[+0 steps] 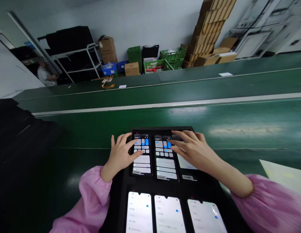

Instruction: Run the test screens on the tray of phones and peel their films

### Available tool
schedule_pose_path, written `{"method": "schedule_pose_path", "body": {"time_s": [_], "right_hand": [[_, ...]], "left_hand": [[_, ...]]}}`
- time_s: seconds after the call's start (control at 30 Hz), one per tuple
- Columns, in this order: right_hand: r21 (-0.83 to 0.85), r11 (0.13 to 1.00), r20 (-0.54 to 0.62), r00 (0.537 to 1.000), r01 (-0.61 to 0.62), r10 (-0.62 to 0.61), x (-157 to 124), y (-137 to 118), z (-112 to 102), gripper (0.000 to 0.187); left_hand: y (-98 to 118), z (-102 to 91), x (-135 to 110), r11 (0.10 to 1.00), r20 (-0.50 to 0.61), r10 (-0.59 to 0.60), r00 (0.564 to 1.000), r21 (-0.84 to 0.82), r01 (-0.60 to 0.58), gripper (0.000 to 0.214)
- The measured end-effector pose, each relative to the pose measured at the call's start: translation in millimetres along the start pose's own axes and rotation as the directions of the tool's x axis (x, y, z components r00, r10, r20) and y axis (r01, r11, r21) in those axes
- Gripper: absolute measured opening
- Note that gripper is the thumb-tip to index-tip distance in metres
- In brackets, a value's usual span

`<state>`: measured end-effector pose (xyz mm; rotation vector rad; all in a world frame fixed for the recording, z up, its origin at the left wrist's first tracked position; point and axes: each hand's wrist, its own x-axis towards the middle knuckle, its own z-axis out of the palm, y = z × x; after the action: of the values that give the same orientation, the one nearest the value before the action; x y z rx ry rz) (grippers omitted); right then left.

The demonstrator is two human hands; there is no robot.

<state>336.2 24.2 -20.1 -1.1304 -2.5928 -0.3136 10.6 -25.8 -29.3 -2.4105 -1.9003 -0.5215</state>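
Several lit smartphones lie in two rows in a black tray (140, 185). Over the back-left phone (141, 160) is my left hand (121, 152), its fingers spread across the upper screen. My right hand (192, 148) reaches over the back-right phone (187, 161), fingers spread, with tips at the right edge of the back-middle phone (165, 163). Both of those left phones show a control panel reading 14:30. Part of the back-right screen is hidden by my right hand. The front-left phone (139, 215), front-middle phone (169, 216) and front-right phone (205, 216) show white settings pages with blue switches.
Green work surface (247, 126) runs across, with a pale rail (165, 105) behind. A paper sheet (283, 178) lies at right, black cloth (21, 139) at left. Beyond stand green crates (173, 54), stacked cartons (206, 30) and a seated person (46, 74).
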Motion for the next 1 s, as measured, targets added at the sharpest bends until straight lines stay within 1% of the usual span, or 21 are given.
{"method": "schedule_pose_path", "body": {"time_s": [0.1,0.2,0.43,0.63,0.7,0.77,0.83,0.9,1.0], "right_hand": [[0.033,0.998,0.049,0.998,0.048,-0.05,15.3,-17.9,4.2,0.054],[0.052,0.998,0.093,0.994,0.045,-0.05,24.3,-27.5,10.1,0.049],[0.103,0.995,0.166,0.986,-0.011,-0.006,26.6,-26.4,10.4,0.044],[0.175,0.982,0.178,0.983,-0.07,0.038,29.6,-28.6,6.4,0.04],[0.202,0.974,0.164,0.984,-0.102,0.069,24.5,-20.6,1.4,0.04],[0.214,0.96,0.128,0.98,-0.18,0.155,13.4,-6.4,-6.2,0.045],[0.211,0.936,0.084,0.959,-0.282,0.27,-2.4,9.8,-15.4,0.055],[0.21,0.913,0.063,0.937,-0.349,0.343,-19.8,21.8,-24.3,0.06],[0.227,0.909,0.081,0.937,-0.349,0.34,-43.2,23.5,-34.6,0.055]], "left_hand": [[0.8,0.5,-1.2,1.0,0.003,-0.003,1.0,0.007,0.003,0.046],[2.1,1.1,-2.4,1.0,0.005,-0.009,1.0,0.011,0.009,0.046],[2.0,2.3,-2.1,1.0,0.003,-0.017,1.0,-0.015,0.017,0.046],[0.3,7.0,-4.3,0.999,-0.013,-0.019,1.0,-0.041,0.019,0.048],[-1.2,9.7,-5.9,0.998,-0.033,-0.033,0.999,-0.063,0.031,0.051],[-3.6,13.1,-7.3,0.994,-0.057,-0.051,0.997,-0.101,0.045,0.053],[-6.4,16.8,-7.8,0.989,-0.069,-0.054,0.996,-0.14,0.044,0.054],[-8.6,20.0,-7.7,0.986,-0.071,-0.044,0.996,-0.162,0.032,0.055],[-10.2,22.3,-7.7,0.986,-0.079,-0.047,0.996,-0.165,0.033,0.053]]}}
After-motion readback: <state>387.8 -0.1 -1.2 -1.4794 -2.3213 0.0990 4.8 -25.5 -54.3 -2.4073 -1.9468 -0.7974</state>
